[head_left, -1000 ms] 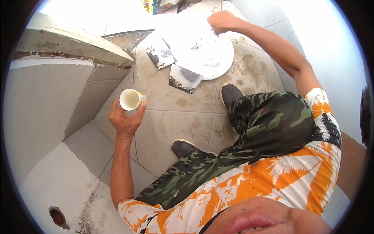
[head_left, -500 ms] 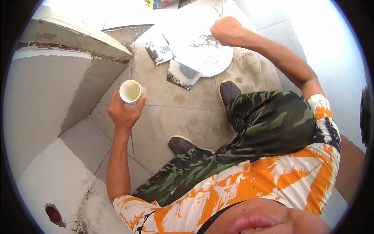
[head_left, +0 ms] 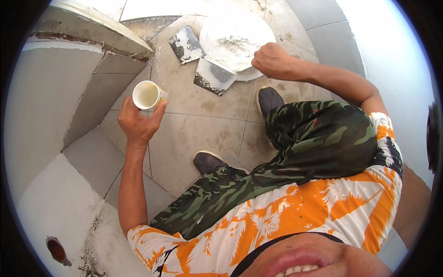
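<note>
My left hand [head_left: 136,122] is closed around a pale paper cup [head_left: 148,95], held up above the floor with its mouth facing up. The inside of the cup looks pale, and I cannot tell how much is in it. My right hand [head_left: 273,61] makes a fist over the right near edge of a round white basin [head_left: 250,75]. Whatever the fist holds, if anything, is hidden. White powder or paste [head_left: 234,40] lies in the basin.
Left of the basin, two square dark plates [head_left: 186,45] smeared with white lie on the tiled floor [head_left: 198,134]. A rough-edged ledge [head_left: 92,34] juts in at the upper left. At lower left, a white surface has a round hole [head_left: 56,249]. My shoes stand near the basin.
My right fist has come from the far right side of the basin toward its near right edge. My left hand keeps the cup and has shifted slightly. The view has tilted a little.
</note>
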Demonstrator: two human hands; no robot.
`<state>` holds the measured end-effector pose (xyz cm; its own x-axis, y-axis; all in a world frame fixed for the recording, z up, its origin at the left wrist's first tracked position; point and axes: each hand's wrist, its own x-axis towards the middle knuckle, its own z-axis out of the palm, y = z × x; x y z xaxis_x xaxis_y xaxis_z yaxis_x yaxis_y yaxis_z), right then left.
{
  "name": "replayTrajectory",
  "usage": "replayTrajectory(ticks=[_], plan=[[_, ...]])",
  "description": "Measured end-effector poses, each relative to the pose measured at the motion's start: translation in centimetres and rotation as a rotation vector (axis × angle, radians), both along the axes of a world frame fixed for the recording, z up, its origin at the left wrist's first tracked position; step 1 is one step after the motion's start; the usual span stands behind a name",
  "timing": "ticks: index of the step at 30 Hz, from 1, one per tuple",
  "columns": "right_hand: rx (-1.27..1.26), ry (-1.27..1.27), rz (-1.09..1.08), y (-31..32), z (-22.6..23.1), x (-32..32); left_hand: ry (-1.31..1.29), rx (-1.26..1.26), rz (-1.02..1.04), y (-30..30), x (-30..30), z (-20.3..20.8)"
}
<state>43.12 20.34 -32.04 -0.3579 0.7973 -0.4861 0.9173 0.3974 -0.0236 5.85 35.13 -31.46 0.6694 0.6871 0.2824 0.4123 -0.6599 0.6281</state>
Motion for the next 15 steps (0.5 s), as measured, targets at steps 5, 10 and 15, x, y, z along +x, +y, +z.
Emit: replayTrajectory(ticks=[5,10,15], plan=[[0.043,0.006,-0.047,2.2,-0.8,1.8,0.062,-0.017,0.006,0.1,-0.5,0.4],[0.061,-0.065,-0.108,3.8,-0.8,3.0,0.01,0.03,-0.004,0.2,-0.3,0.2],[-0.031,-0.035,-0.107,3.7,1.0,1.4,0.028,0.052,-0.01,0.2,-0.5,0.4]])
